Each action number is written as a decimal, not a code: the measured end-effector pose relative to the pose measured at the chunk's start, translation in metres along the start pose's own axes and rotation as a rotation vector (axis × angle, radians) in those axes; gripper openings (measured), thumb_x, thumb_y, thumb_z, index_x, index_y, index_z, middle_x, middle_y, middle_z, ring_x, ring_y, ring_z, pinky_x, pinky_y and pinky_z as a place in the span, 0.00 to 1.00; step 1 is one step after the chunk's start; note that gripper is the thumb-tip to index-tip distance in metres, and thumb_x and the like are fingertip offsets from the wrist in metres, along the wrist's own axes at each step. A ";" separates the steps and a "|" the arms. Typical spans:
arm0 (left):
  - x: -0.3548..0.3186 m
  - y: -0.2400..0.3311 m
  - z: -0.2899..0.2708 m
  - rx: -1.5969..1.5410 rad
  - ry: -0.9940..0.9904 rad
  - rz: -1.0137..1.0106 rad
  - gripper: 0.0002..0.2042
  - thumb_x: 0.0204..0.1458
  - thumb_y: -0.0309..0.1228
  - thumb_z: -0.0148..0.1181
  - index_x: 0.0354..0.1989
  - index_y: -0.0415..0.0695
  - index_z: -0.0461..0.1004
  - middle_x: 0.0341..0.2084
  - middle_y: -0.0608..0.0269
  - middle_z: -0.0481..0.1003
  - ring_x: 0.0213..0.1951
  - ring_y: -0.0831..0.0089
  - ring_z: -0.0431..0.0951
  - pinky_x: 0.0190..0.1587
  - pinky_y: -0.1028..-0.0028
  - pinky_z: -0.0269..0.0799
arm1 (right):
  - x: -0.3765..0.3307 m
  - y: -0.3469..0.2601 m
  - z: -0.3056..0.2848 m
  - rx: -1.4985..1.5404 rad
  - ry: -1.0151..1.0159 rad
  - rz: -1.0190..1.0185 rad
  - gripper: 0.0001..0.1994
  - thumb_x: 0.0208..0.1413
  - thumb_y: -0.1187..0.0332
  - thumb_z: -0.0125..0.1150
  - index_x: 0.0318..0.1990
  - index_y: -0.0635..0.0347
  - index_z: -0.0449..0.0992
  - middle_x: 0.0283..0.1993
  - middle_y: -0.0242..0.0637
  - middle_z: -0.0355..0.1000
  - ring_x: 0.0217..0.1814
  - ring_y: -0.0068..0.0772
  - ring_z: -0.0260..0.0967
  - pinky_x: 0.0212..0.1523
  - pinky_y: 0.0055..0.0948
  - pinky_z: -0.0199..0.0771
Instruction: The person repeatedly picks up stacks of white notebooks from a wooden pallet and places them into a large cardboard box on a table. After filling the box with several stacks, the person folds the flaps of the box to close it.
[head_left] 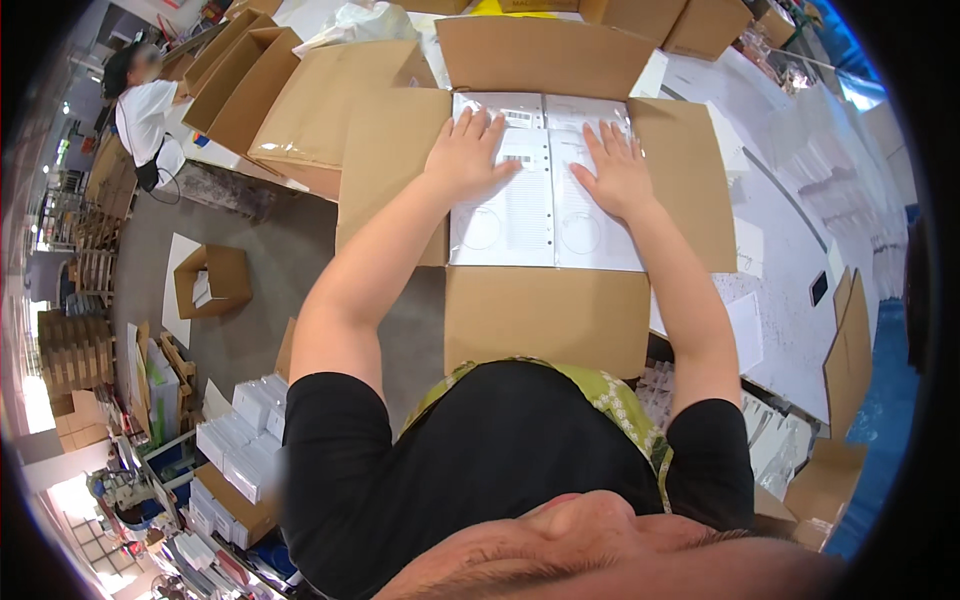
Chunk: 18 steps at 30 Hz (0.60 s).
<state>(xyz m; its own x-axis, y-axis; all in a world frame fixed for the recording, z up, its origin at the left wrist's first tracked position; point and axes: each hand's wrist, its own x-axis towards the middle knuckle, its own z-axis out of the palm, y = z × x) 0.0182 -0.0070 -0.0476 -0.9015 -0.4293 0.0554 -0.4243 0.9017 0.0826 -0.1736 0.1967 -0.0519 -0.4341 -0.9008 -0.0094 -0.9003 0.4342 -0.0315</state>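
Observation:
Before me stands a cardboard box (pixel 545 310) with its flaps folded outward. Packs of white paper sheets (pixel 502 235) in clear plastic wrap fill it to about the rim, laid side by side in columns; printed lines, circles and a row of dark holes show on them. My left hand (pixel 468 160) lies flat on the far left packs, fingers spread, thumb pointing inward. On the far right packs rests my right hand (pixel 616 170), also flat with its fingers apart. Neither hand grips anything. The lower layers in the box are hidden.
A closed carton (pixel 330 110) and open boxes stand to the left. On the white table (pixel 775 330) at right lie a dark phone (pixel 819 289) and stacks of clear plastic (pixel 830 140). A small open box (pixel 212 282) sits on the floor. Another person (pixel 145 115) works far left.

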 end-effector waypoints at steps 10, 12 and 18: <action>-0.017 -0.031 -0.007 -0.365 0.142 0.014 0.41 0.57 0.53 0.54 0.72 0.42 0.48 0.72 0.41 0.45 0.73 0.46 0.42 0.73 0.57 0.40 | -0.042 0.072 -0.044 0.783 0.422 -0.055 0.34 0.65 0.56 0.51 0.73 0.58 0.47 0.78 0.46 0.41 0.80 0.43 0.36 0.76 0.37 0.36; -0.047 -0.033 -0.043 -0.392 0.171 -0.056 0.40 0.57 0.49 0.58 0.72 0.40 0.49 0.71 0.40 0.47 0.72 0.45 0.45 0.72 0.57 0.42 | -0.085 0.122 -0.056 0.743 0.480 0.021 0.34 0.66 0.56 0.51 0.73 0.57 0.47 0.77 0.44 0.45 0.79 0.43 0.40 0.75 0.37 0.38; -0.169 -0.110 -0.057 -0.503 0.320 -0.516 0.33 0.62 0.43 0.53 0.70 0.37 0.53 0.66 0.48 0.61 0.68 0.55 0.59 0.68 0.60 0.56 | -0.180 0.179 -0.006 1.659 0.115 0.695 0.36 0.66 0.38 0.32 0.71 0.53 0.56 0.73 0.34 0.55 0.75 0.33 0.51 0.71 0.37 0.50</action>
<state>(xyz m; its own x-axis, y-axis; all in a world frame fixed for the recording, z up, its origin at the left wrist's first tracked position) 0.2216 -0.0361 -0.0096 -0.5000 -0.8501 0.1651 -0.6242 0.4860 0.6117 -0.2565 0.4367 -0.0495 -0.7432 -0.5395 -0.3958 0.3638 0.1707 -0.9157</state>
